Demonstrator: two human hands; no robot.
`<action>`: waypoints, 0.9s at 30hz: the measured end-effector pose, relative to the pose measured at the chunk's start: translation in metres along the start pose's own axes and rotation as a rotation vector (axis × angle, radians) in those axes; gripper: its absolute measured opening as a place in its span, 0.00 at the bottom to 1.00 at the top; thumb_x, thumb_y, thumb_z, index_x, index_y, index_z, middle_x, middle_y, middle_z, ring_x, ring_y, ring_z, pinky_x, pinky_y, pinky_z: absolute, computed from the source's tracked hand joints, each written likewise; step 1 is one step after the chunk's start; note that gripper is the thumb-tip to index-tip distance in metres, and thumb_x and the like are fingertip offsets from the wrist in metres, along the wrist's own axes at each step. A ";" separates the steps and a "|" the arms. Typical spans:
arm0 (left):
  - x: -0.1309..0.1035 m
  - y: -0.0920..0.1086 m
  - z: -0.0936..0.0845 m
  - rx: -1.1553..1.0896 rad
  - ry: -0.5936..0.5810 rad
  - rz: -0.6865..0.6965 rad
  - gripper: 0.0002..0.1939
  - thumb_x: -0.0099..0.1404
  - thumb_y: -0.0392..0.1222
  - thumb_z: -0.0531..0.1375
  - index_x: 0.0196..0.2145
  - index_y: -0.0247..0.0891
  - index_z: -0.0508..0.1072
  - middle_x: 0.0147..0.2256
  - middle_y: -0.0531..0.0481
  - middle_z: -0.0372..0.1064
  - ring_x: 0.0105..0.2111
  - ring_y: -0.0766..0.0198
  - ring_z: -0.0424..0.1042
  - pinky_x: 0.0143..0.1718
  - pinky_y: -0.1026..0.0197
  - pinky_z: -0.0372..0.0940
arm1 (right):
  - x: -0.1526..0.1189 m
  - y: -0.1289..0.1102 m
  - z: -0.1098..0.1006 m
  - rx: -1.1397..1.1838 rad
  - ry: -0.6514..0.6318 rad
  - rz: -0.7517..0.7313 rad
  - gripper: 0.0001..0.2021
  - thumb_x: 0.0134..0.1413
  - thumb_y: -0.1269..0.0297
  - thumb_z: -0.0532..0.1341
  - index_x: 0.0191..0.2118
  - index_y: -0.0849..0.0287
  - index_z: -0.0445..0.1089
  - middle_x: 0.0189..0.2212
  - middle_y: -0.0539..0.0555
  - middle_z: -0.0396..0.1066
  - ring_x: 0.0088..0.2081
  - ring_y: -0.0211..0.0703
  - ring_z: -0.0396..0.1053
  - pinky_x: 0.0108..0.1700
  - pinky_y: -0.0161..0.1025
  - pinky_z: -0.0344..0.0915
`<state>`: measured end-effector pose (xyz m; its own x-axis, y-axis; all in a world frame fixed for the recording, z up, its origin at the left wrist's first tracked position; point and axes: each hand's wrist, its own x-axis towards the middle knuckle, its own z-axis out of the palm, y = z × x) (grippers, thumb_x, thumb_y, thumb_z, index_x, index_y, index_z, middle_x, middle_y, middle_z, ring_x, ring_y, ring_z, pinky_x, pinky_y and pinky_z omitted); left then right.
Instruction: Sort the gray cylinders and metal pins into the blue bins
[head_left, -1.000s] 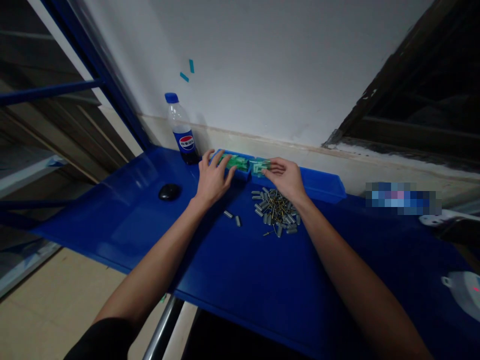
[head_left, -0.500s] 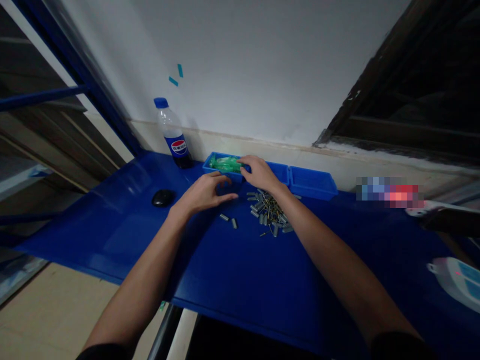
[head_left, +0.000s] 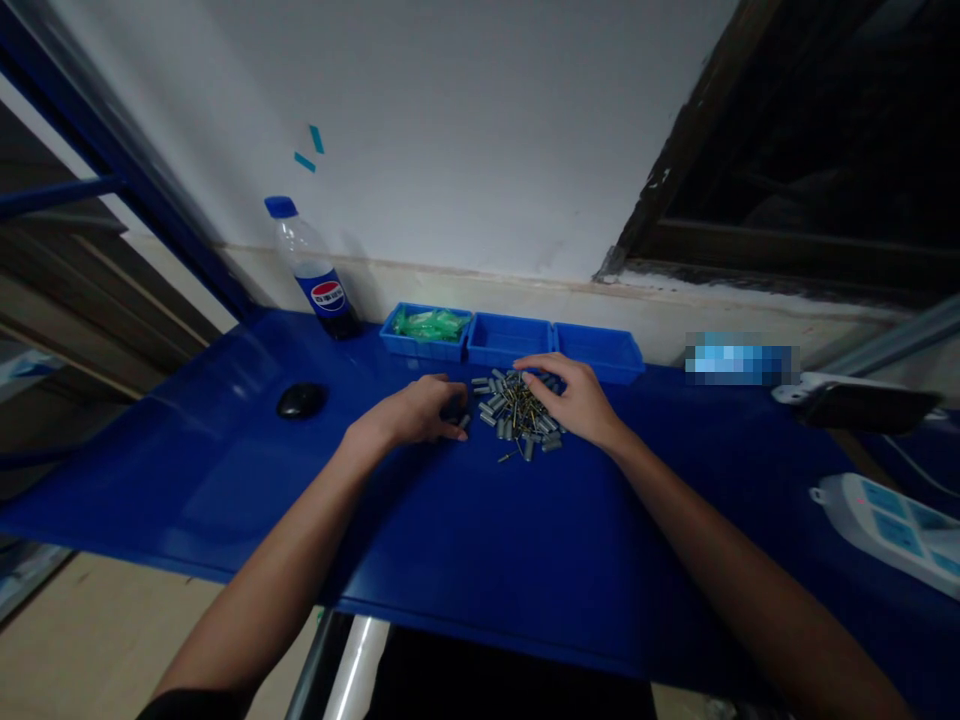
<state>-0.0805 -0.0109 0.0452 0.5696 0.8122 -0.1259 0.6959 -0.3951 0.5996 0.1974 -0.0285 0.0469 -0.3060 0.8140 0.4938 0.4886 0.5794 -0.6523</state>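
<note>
On the blue table lies a pile of small grey metal cylinders mixed with brass-coloured rivet-like pins (head_left: 517, 410). My left hand (head_left: 416, 412) rests at the left side of the pile, its fingers curved and apart around a loose metal cylinder (head_left: 464, 421). Over the back right of the pile, my right hand (head_left: 577, 400) reaches in with thumb and fingers apart; its fingertips are close to the pieces. Behind the pile stand three blue bins in a row: the left bin (head_left: 420, 347) holds green plastic packaging (head_left: 431, 324), while the middle bin (head_left: 510, 340) and right bin (head_left: 596, 352) show bare insides.
A cola bottle (head_left: 319, 285) with a blue cap stands at the back left against the wall. Nearer is a black computer mouse (head_left: 301, 400). To the right are a phone on a stand (head_left: 870, 405) and a white power strip (head_left: 892, 530).
My right hand has drawn back from the green packaging to the pile. My left hand has moved down to the loose cylinders beside the pile. The view has shifted slightly right.
</note>
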 end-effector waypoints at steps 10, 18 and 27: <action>0.022 0.018 0.010 0.022 0.071 0.083 0.06 0.55 0.38 0.68 0.33 0.39 0.79 0.26 0.51 0.75 0.24 0.63 0.72 0.25 0.65 0.59 | -0.046 0.024 -0.011 0.002 0.131 0.103 0.10 0.65 0.62 0.61 0.45 0.49 0.81 0.43 0.54 0.83 0.46 0.53 0.78 0.52 0.52 0.71; 0.021 0.029 0.003 -0.025 0.149 0.088 0.08 0.54 0.36 0.66 0.35 0.38 0.80 0.26 0.50 0.77 0.25 0.62 0.74 0.27 0.64 0.64 | -0.055 0.026 -0.011 0.044 0.234 0.160 0.10 0.65 0.58 0.62 0.44 0.49 0.81 0.44 0.55 0.83 0.42 0.52 0.78 0.50 0.51 0.72; 0.052 0.074 0.000 -0.308 0.038 0.330 0.13 0.59 0.41 0.68 0.40 0.38 0.70 0.34 0.46 0.80 0.33 0.60 0.79 0.33 0.62 0.69 | -0.051 0.010 0.004 0.541 0.134 0.401 0.16 0.53 0.51 0.72 0.45 0.52 0.78 0.31 0.52 0.81 0.31 0.46 0.79 0.38 0.44 0.75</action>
<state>0.0005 0.0021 0.0828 0.7187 0.6817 0.1366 0.3145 -0.4940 0.8106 0.2144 -0.0642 0.0130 -0.0659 0.9780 0.1979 0.0553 0.2016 -0.9779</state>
